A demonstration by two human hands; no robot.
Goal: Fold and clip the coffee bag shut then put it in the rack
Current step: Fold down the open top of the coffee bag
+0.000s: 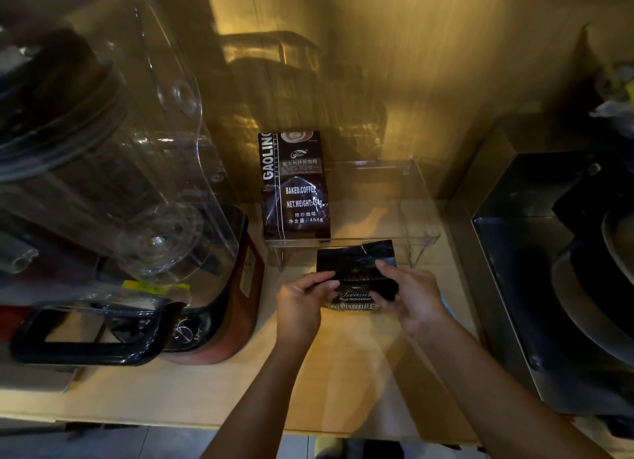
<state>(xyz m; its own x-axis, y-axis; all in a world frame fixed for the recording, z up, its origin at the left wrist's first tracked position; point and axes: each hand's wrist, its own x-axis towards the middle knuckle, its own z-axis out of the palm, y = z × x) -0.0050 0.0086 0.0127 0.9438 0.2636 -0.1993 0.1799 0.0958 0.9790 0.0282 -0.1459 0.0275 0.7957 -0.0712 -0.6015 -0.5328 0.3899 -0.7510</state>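
Observation:
A black coffee bag (356, 266) with gold lettering stands on the wooden counter in front of me, its top flap bent over. My left hand (302, 304) pinches the bag's left edge. My right hand (411, 297) grips its right side, fingers on the folded flap. Just behind the bag stands a clear acrylic rack (422, 218). In the rack's left part stands a second, dark brown coffee bag (296, 190) printed "BAKED.COFFEE". I see no clip.
A blender (212, 287) with a red base and a large clear cover (103, 132) fills the left of the counter. A dark metal appliance (549, 269) stands on the right. The counter's front edge (171, 421) runs below my forearms.

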